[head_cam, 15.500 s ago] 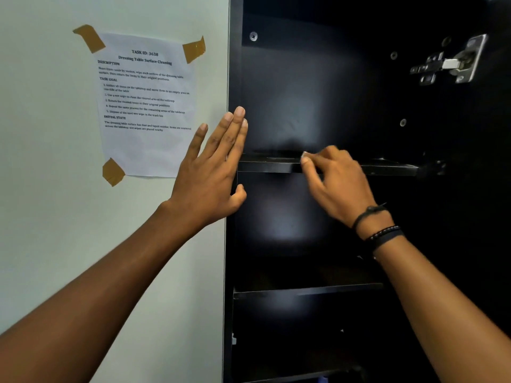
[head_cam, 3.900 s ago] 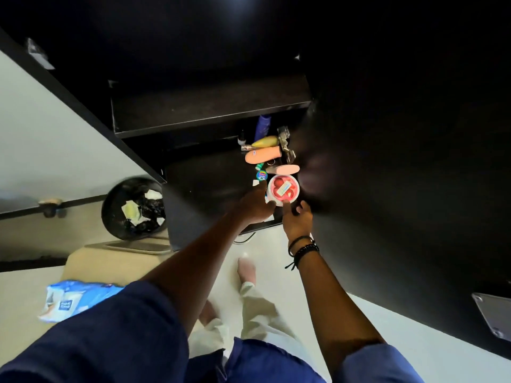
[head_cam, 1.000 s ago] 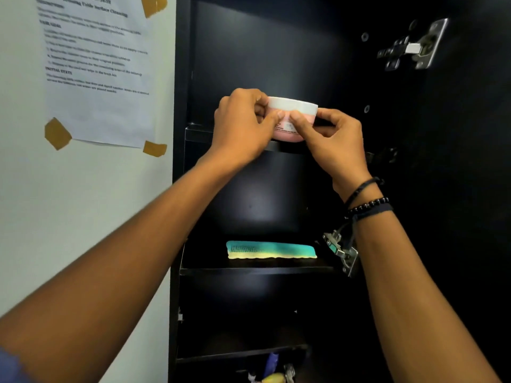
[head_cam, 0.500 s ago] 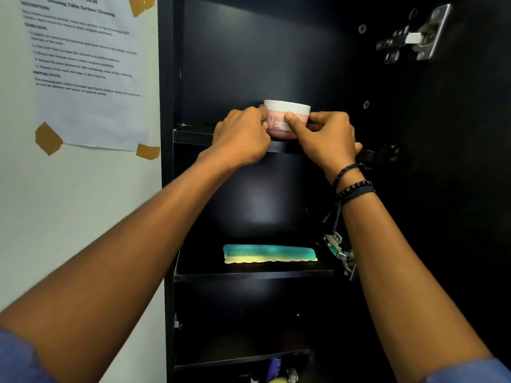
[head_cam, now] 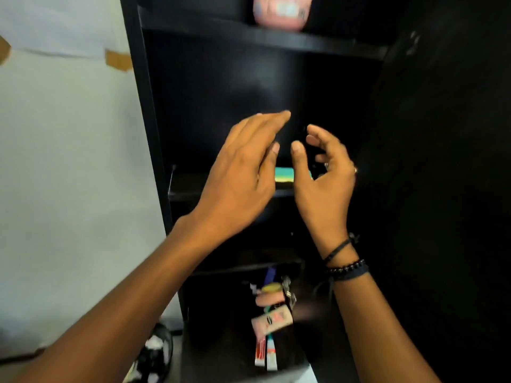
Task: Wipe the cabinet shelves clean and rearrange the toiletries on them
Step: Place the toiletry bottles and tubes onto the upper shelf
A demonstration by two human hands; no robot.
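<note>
The cabinet (head_cam: pixel 221 92) behind the left hand (head_cam: pixel 243 172) and the right hand (head_cam: pixel 323 178) is black board, smooth with a dull sheen. Above them, the pink jar (head_cam: pixel 282 12) looks like satin plastic. The comb (head_cam: pixel 284 174) between them looks like smooth plastic. On the right wrist are a glossy beaded bracelet (head_cam: pixel 345 265) and a matt cord (head_cam: pixel 336 251). Left of the left hand, matt paper (head_cam: pixel 55 26) is held by brown tape (head_cam: pixel 117 60) to a matt painted wall (head_cam: pixel 69 161).
</note>
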